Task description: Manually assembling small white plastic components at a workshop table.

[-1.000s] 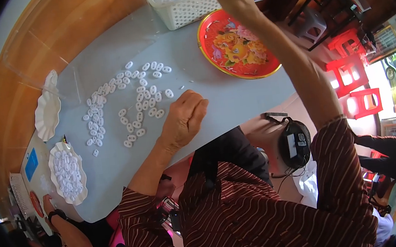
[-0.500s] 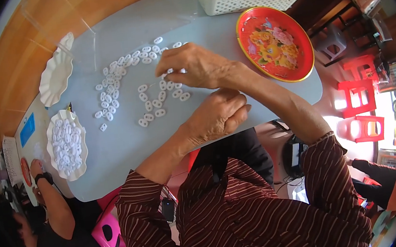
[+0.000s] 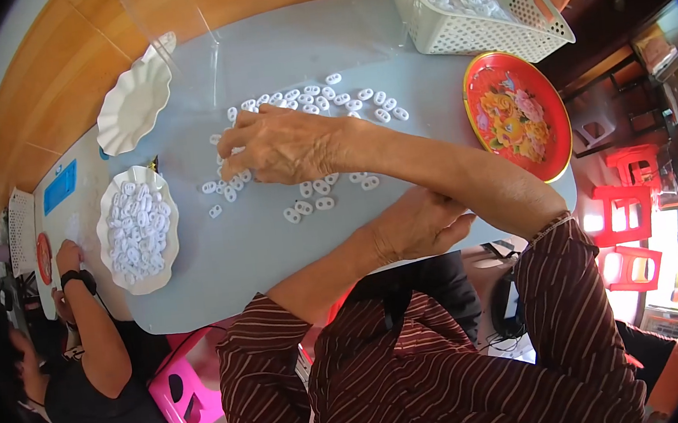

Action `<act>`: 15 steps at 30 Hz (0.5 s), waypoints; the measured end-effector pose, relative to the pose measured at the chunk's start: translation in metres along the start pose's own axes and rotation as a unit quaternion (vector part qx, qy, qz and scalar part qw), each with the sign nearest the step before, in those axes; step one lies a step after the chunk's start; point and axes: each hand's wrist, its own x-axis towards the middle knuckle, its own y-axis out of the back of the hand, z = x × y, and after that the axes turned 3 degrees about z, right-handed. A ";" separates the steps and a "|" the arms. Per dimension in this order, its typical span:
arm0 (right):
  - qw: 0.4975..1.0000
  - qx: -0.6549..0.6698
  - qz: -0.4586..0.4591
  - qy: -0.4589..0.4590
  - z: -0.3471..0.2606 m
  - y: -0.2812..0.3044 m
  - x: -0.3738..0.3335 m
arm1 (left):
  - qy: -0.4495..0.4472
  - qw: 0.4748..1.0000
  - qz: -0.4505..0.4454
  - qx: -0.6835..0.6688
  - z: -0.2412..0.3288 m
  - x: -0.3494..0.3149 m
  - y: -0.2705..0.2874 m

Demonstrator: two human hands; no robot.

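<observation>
Small white oval plastic pieces with two holes [image 3: 324, 203] lie scattered across the grey table. My right hand [image 3: 286, 144] reaches over the left part of them, palm down. Its fingers are bent, and the tips of thumb and forefinger stand apart with white pieces close by. Nearer to me, below the right forearm, my left hand [image 3: 423, 223] is closed in a loose fist near the table's front edge. What it holds, if anything, is hidden. At the left, a scalloped white dish [image 3: 102, 236] is heaped with the same kind of white pieces.
An empty scalloped dish [image 3: 134, 105] stands at the back left. A red floral tray [image 3: 517, 114] lies at the right, near a white perforated basket [image 3: 494, 34] holding white pieces. Another person's arm [image 3: 96, 336] is at the left, beside a pink chair [image 3: 186, 405].
The view has shifted, so the table appears lower and farther right. My right hand has moved left across the scattered pieces. My left hand stays closed near the front edge.
</observation>
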 end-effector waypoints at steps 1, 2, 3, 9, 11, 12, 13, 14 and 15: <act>1.000 0.000 -0.002 0.002 0.001 -0.003 0.000 | 0.012 1.000 -0.011 -0.003 0.000 0.000 0.000; 1.000 -0.007 -0.003 0.006 0.002 -0.004 -0.003 | 0.011 1.000 -0.009 -0.002 -0.001 0.000 -0.001; 1.000 -0.013 -0.005 0.011 0.001 -0.002 -0.004 | 0.002 1.000 0.010 0.009 0.000 0.001 -0.001; 0.990 0.115 -0.064 -0.059 0.012 0.023 -0.022 | -0.009 0.998 0.010 0.054 0.005 0.006 0.002; 0.990 0.136 0.015 -0.031 0.022 0.023 -0.026 | 0.006 0.998 -0.020 0.057 0.007 0.008 0.003; 0.984 0.157 0.028 -0.081 0.023 0.028 -0.025 | -0.008 0.998 -0.004 0.066 0.006 0.007 0.002; 0.975 0.178 0.041 -0.130 0.025 0.032 -0.024 | -0.023 0.997 0.011 0.075 0.006 0.007 0.001; 0.982 0.145 0.060 -0.107 0.030 0.029 -0.022 | -0.025 0.997 0.012 0.075 0.005 0.006 0.001; 0.981 0.143 0.061 -0.111 0.028 0.030 -0.023 | -0.026 0.998 0.015 0.061 0.004 0.006 0.001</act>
